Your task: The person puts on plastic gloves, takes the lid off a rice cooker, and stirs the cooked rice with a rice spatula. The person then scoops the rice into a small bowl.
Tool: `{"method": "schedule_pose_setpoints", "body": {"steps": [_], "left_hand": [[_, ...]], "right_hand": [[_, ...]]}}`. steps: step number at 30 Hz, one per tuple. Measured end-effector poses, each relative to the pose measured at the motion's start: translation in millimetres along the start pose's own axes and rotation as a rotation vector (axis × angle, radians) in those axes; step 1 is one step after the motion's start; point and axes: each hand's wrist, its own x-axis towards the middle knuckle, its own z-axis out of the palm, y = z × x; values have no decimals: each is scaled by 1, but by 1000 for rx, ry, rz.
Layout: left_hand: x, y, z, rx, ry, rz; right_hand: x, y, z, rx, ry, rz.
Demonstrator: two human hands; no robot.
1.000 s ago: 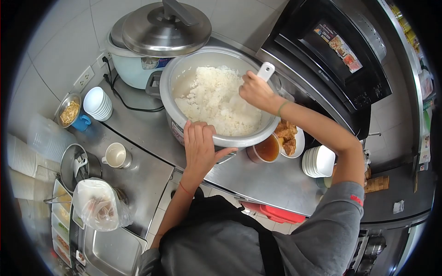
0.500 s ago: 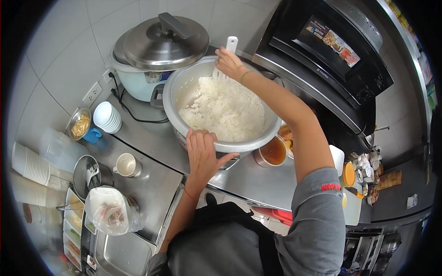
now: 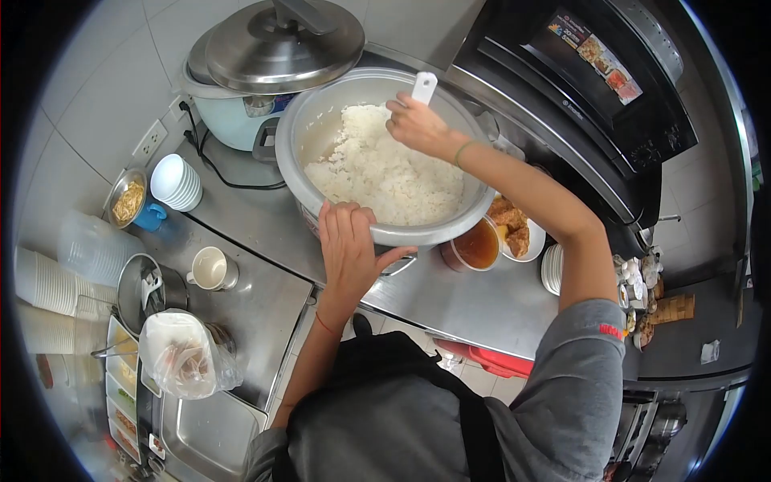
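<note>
A large round metal pot (image 3: pixel 301 173) holds a heap of cooked white rice (image 3: pixel 393 181). My right hand (image 3: pixel 419 127) is closed around a white rice paddle (image 3: pixel 424 87) above the rice. The paddle's handle end sticks up past my fist, and its blade is hidden below my hand. My left hand (image 3: pixel 348 245) grips the pot's near rim, fingers over the edge and thumb stretched out to the right along the outer side.
Behind the pot stands a rice cooker (image 3: pixel 225 120) with a steel lid (image 3: pixel 285 48). A black oven (image 3: pixel 562 104) is at the right. Near the pot sit a tub of reddish sauce (image 3: pixel 475 245) and a plate of fried pieces (image 3: pixel 514 229). Bowls (image 3: pixel 177 183) and a mug (image 3: pixel 214 269) stand left.
My right hand has moved right and slightly down with the rice paddle, over the rice. My left hand stays on the rim. The view has shifted a little.
</note>
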Motion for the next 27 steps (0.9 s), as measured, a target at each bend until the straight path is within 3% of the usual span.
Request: {"method": "schedule_pose_setpoints", "body": {"steps": [8, 12, 15, 18, 22, 27], "left_hand": [[0, -2, 1, -17, 11, 2], [2, -3, -2, -36, 5, 18], [3, -3, -2, -42, 1, 26], [3, 0, -2, -32, 1, 30], [1, -1, -1, -5, -7, -6], [-2, 0, 2, -5, 10, -1]], "right_hand": [[-26, -13, -61, 191, 20, -59], [-9, 33, -47, 227, -251, -24], [18, 48, -8, -230, -115, 72], [32, 46, 37, -391, -132, 72], [27, 31, 32, -299, -114, -2], [-9, 9, 12, -78, -191, 91]]}}
